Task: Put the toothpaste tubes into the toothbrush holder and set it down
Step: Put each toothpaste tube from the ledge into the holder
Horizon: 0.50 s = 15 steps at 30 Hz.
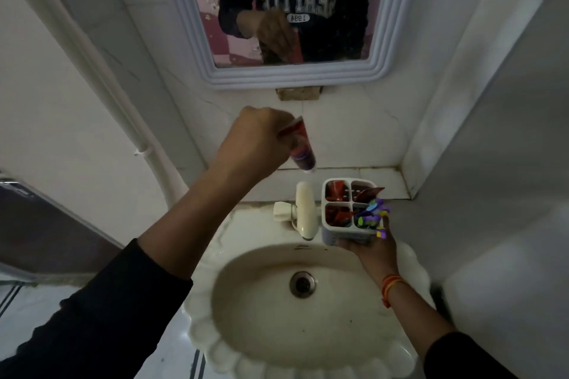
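Toothpaste tube [87, 149]: red, cap down, tilted, above-left of holder. Toothbrush holder [349, 212]: white, four compartments, upright; red tubes inside three, colourful items in the fourth.
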Each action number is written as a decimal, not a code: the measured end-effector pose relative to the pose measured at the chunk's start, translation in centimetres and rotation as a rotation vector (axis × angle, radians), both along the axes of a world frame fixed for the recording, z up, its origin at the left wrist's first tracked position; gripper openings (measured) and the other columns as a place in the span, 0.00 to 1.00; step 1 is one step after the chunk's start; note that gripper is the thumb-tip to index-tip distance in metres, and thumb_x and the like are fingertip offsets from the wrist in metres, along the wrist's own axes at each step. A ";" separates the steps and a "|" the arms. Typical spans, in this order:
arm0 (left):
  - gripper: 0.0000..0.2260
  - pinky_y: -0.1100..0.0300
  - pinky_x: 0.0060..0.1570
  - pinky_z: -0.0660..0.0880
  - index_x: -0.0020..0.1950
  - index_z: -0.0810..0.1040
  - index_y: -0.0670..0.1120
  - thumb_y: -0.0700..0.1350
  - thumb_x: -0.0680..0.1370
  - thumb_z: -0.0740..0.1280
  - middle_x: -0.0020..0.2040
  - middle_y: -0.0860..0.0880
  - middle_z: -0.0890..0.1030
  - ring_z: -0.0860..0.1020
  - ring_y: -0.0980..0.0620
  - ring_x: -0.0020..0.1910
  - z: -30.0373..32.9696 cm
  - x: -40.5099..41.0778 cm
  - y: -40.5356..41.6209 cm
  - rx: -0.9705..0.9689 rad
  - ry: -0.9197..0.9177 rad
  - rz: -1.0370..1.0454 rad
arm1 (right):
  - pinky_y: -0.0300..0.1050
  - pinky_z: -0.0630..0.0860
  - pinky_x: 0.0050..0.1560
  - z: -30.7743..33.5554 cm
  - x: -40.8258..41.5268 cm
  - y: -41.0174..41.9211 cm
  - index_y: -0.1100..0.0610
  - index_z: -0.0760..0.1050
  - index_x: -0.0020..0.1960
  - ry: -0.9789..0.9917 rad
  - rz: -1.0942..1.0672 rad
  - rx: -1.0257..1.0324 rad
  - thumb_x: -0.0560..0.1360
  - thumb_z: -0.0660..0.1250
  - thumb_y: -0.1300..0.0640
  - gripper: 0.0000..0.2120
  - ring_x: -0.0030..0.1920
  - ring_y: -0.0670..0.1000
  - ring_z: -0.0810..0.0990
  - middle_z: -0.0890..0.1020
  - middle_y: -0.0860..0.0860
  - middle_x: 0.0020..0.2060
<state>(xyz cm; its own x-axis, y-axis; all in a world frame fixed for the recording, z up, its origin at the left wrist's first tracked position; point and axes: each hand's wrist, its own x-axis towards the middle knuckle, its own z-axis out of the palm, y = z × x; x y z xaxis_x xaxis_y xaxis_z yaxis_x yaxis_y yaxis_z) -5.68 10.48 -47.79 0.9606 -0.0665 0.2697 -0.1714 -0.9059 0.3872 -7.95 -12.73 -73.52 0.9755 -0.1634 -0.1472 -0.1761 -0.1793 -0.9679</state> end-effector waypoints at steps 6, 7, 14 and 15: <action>0.07 0.52 0.45 0.82 0.52 0.87 0.48 0.47 0.76 0.72 0.42 0.47 0.84 0.82 0.49 0.40 -0.8 1.2 -5.8 0.084 0.160 -0.179 | 0.63 0.79 0.62 -2.1 0.2 -0.9 0.39 0.71 0.64 -0.089 0.031 -0.038 0.48 0.87 0.47 0.48 0.63 0.50 0.81 0.83 0.44 0.59; 0.08 0.51 0.46 0.82 0.53 0.87 0.48 0.47 0.76 0.71 0.43 0.46 0.84 0.83 0.47 0.42 -1.5 1.3 -6.6 0.133 0.195 -0.197 | 0.62 0.79 0.64 -1.6 0.0 -0.7 0.40 0.71 0.64 -0.084 0.020 -0.042 0.50 0.87 0.49 0.46 0.62 0.48 0.81 0.83 0.44 0.59; 0.10 0.54 0.41 0.82 0.57 0.86 0.45 0.46 0.77 0.70 0.48 0.44 0.84 0.83 0.46 0.42 -3.2 2.2 -9.4 0.237 0.291 -0.279 | 0.63 0.80 0.60 -2.2 0.2 -0.8 0.39 0.71 0.66 -0.047 0.027 -0.005 0.50 0.87 0.49 0.48 0.62 0.51 0.82 0.83 0.47 0.60; 0.11 0.53 0.44 0.83 0.57 0.85 0.45 0.45 0.77 0.70 0.49 0.43 0.83 0.83 0.46 0.43 -3.1 2.3 -9.5 0.250 0.312 -0.278 | 0.62 0.81 0.60 -1.5 -0.1 -0.7 0.44 0.72 0.68 -0.022 0.032 0.003 0.52 0.87 0.51 0.47 0.61 0.51 0.83 0.83 0.48 0.60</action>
